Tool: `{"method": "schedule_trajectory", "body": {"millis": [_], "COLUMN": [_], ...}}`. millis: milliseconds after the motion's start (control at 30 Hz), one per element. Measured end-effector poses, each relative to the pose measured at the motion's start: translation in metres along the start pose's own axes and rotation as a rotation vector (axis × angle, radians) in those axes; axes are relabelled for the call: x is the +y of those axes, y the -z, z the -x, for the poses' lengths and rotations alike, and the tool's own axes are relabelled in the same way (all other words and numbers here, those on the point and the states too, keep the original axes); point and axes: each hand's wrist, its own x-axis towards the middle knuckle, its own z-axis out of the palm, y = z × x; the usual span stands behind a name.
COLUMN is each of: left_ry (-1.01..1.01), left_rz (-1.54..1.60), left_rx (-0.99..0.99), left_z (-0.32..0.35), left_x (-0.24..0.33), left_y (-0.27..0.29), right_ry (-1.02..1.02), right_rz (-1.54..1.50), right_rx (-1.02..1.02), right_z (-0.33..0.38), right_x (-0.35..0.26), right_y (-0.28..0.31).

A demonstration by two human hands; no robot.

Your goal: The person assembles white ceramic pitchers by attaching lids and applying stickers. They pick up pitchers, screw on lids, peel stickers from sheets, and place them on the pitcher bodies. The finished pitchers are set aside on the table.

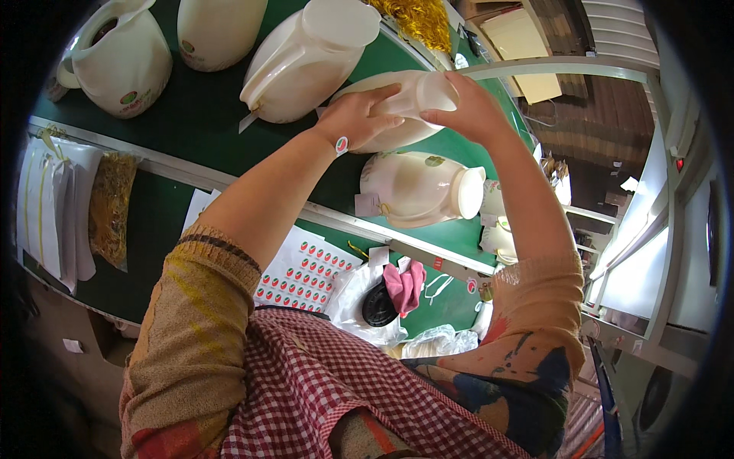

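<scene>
A cream-white ceramic jug (413, 99) lies on its side at the far middle of the green work surface. My left hand (359, 116) rests on its body, thumb and fingers curved around it. With my right hand (475, 111) I grip the same jug near its neck; some of those fingers are hidden behind it. A round red-and-green sticker (342, 144) is stuck at my left wrist. Just nearer lies another cream jug (417, 187) with a leaf print and a small tag (367, 204). To the left of my hands, one more jug (306, 65) lies tilted.
At far left stand a handled jug (122, 65) and another vessel (218, 34). A metal rail (176, 168) crosses the table. Nearer are a sticker sheet (306, 268), a pink cloth (405, 287), a black round lid (378, 306) and bagged gold ties (112, 206). Gold tinsel (417, 23) lies beyond.
</scene>
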Motion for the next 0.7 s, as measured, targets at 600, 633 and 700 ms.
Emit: {"method": "schedule_trajectory", "body": {"millis": [600, 633, 700], "left_ry": [-0.173, -0.265, -0.461], "left_rz": [-0.188, -0.201, -0.213], "left_rx": [0.299, 0.357, 0.498], "left_z": [0.038, 0.054, 0.073], "left_x": [0.013, 0.019, 0.027], "left_y": [-0.011, 0.004, 0.045], "right_ry": [-0.175, -0.095, 0.109], "right_rz": [0.061, 0.089, -0.122], "right_rx": [0.516, 0.603, 0.71], "right_z": [-0.012, -0.014, -0.017], "right_x": [-0.031, -0.027, -0.042], "right_y": [-0.051, -0.041, -0.016]}}
